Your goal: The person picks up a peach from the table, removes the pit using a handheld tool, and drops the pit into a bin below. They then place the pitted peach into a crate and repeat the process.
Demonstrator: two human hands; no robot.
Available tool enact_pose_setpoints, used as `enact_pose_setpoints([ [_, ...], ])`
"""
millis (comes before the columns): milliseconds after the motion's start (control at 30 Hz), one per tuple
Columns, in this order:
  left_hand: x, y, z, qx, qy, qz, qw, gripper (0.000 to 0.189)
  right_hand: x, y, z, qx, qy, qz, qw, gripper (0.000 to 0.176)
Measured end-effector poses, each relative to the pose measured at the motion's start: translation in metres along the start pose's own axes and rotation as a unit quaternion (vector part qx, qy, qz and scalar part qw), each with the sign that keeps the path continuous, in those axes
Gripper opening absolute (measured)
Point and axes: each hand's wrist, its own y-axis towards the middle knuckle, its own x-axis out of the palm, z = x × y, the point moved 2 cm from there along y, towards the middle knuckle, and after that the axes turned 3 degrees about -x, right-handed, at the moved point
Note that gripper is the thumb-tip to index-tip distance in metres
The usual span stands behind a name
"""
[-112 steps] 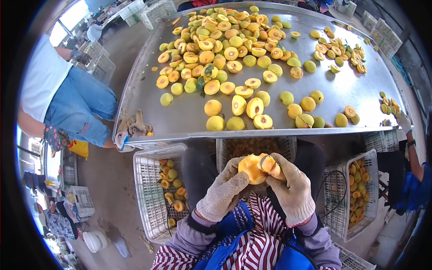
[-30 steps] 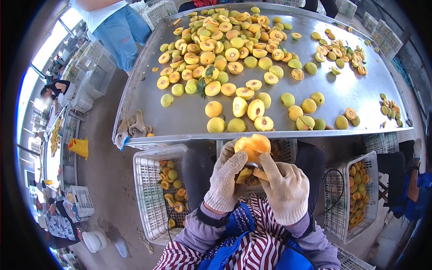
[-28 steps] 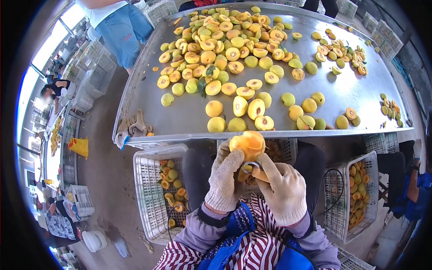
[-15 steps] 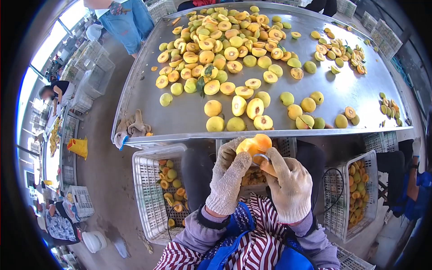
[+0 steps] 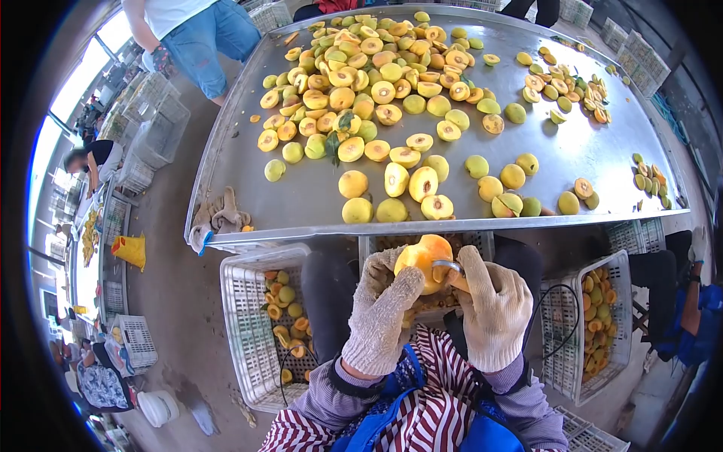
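Note:
In front of my lap, my gloved left hand point(image 5: 382, 316) has its thumb and fingers closed round an orange-yellow peach point(image 5: 423, 256). My gloved right hand point(image 5: 493, 305) grips a pitting tool with a short wooden handle and a curved metal end point(image 5: 448, 265). That metal end lies against the right side of the peach, facing my right hand. Just beyond my hands, a metal table point(image 5: 301, 202) bears a large heap of halved and whole peaches point(image 5: 354, 83). Several halves point(image 5: 423, 183) lie cut side up near its front edge.
White crates of peaches stand to my left point(image 5: 239, 331) and right point(image 5: 563, 331). A pair of work gloves point(image 5: 222, 215) lies on the table's left corner. One person in blue shorts point(image 5: 199, 53) stands beyond that corner; another person's arm point(image 5: 689, 301) shows at far right.
The peach has turned in my left hand, so its rounded outer side now shows more. Both hands have dropped slightly. The person in blue shorts has shifted, with one hand lower.

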Motion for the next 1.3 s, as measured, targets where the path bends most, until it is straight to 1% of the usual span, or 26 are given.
enact_pose_setpoints([
  [33,0.000,-0.003,0.001,0.000,0.000,0.000,1.000,0.031,0.000,0.002,0.001,0.020,-0.012,-0.007,1.000,0.048],
  [67,0.002,-0.008,0.003,0.012,-0.023,-0.013,1.000,0.030,0.005,0.002,0.010,0.035,-0.065,0.031,0.997,0.045],
  [167,-0.005,-0.009,0.004,0.029,-0.033,-0.041,0.998,0.029,0.009,-0.001,0.043,0.047,-0.053,0.102,0.992,0.038],
  [200,-0.009,-0.006,0.002,0.038,-0.022,-0.054,0.998,0.029,0.006,0.001,0.037,0.043,-0.053,0.101,0.993,0.038],
  [300,-0.006,0.005,-0.002,0.053,0.025,-0.011,0.998,0.027,-0.012,0.007,0.000,0.018,0.041,0.048,0.998,0.032],
  [400,-0.003,0.004,-0.002,0.056,0.048,0.005,0.997,0.026,-0.006,0.005,0.000,-0.011,0.062,-0.007,0.998,0.041],
  [433,-0.008,0.004,-0.001,0.039,0.057,-0.019,0.997,0.027,-0.004,0.005,0.002,-0.011,0.062,-0.006,0.998,0.041],
  [500,-0.014,0.000,0.003,0.023,0.066,-0.040,0.997,0.029,-0.002,0.004,0.011,0.001,0.014,0.042,0.999,0.048],
  [533,-0.015,-0.003,0.005,0.004,0.026,-0.067,0.997,0.030,0.003,0.001,0.021,0.017,-0.004,0.067,0.998,0.052],
  [600,-0.014,-0.003,0.006,-0.014,-0.014,-0.095,0.995,0.031,0.014,-0.002,0.052,0.080,0.072,0.111,0.988,0.056],
  [633,-0.013,-0.002,0.008,0.070,0.093,-0.102,0.988,0.032,0.019,-0.004,0.061,0.146,0.212,0.116,0.959,0.055],
  [667,-0.013,0.000,0.008,0.152,0.199,-0.107,0.962,0.034,0.017,-0.011,0.062,0.146,0.211,0.115,0.960,0.055],
  [700,-0.021,0.011,0.004,0.311,0.308,-0.152,0.886,0.044,0.008,-0.006,0.048,0.278,0.347,0.054,0.894,0.051],
  [733,-0.017,0.014,0.009,0.311,0.306,-0.156,0.886,0.044,0.006,-0.005,0.039,0.397,0.468,-0.009,0.790,0.048],
  [767,-0.010,0.012,0.018,0.416,0.427,-0.138,0.791,0.049,0.014,-0.011,0.037,0.374,0.557,-0.019,0.741,0.045],
  [800,-0.005,0.009,0.023,0.508,0.534,-0.114,0.667,0.054,0.014,-0.009,0.028,0.397,0.574,-0.032,0.716,0.047],
  [833,-0.004,0.008,0.025,0.502,0.530,-0.149,0.667,0.059,0.015,-0.012,0.025,0.397,0.593,-0.050,0.699,0.049],
  [900,-0.007,0.008,0.024,0.514,0.529,-0.156,0.657,0.060,0.000,-0.008,0.017,0.425,0.600,-0.110,0.669,0.051],
  [933,-0.009,0.008,0.023,0.527,0.528,-0.163,0.646,0.060,-0.003,-0.005,0.015,0.423,0.602,-0.110,0.668,0.051],
  [1067,-0.012,0.010,0.020,0.534,0.489,-0.185,0.664,0.068,-0.003,-0.002,0.009,0.436,0.616,-0.105,0.648,0.049],
  [1133,-0.013,0.008,0.021,0.503,0.462,-0.157,0.713,0.072,0.001,-0.003,0.007,0.422,0.631,-0.096,0.643,0.048],
  [1167,-0.014,0.009,0.021,0.456,0.465,-0.190,0.735,0.082,0.003,-0.004,0.007,0.412,0.631,-0.108,0.648,0.049],
  [1200,-0.016,0.007,0.022,0.464,0.464,-0.189,0.731,0.082,0.006,-0.005,0.007,0.400,0.631,-0.120,0.654,0.050],
  [1233,-0.020,0.007,0.020,0.345,0.380,-0.236,0.825,0.087,0.010,-0.005,0.008,0.399,0.634,-0.108,0.654,0.050],
  [1267,-0.023,0.006,0.016,0.212,0.284,-0.278,0.893,0.091,0.009,-0.003,0.007,0.392,0.636,-0.108,0.656,0.050],
  [1300,-0.023,0.005,0.016,0.217,0.285,-0.279,0.891,0.091,0.008,-0.001,0.006,0.395,0.614,-0.103,0.676,0.049],
])
